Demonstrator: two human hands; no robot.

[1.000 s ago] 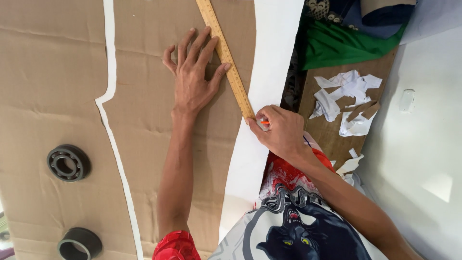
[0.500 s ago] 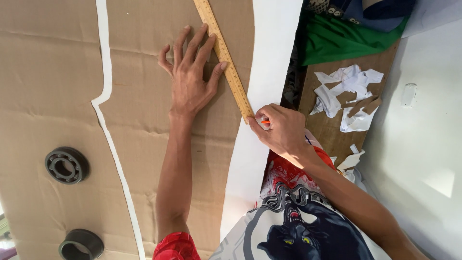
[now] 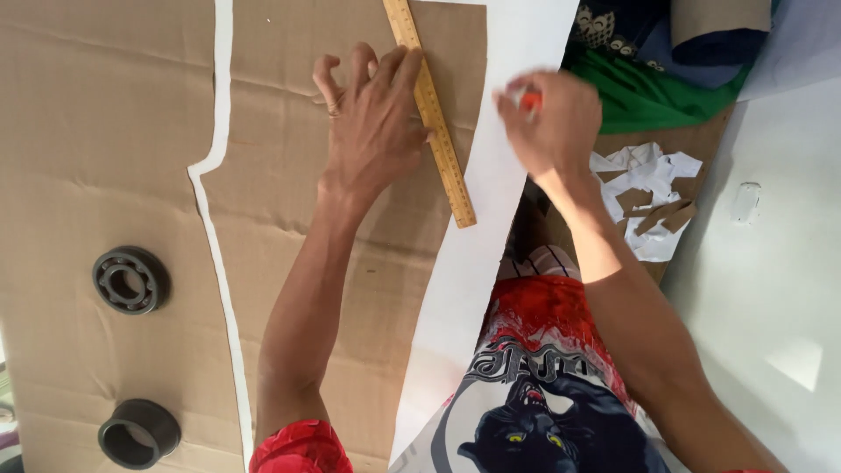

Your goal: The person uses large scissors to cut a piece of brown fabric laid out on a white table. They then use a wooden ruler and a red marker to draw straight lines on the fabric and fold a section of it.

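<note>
The wooden ruler (image 3: 431,109) lies slantwise on the brown cardboard pattern piece (image 3: 289,219), pinned under the spread fingers of the left hand (image 3: 372,123), while just right of it the right hand (image 3: 547,123) is closed around a small orange marking tool (image 3: 530,99) over white paper (image 3: 491,219).

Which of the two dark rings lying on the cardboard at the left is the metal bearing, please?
The upper ring: it shows an inner race and balls between two metal rims. The lower ring is a plain black collar with a smooth wall.

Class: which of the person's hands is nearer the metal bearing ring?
Left. The left hand rests on cardboard right of the bearing ring; the right hand is farther right.
</note>
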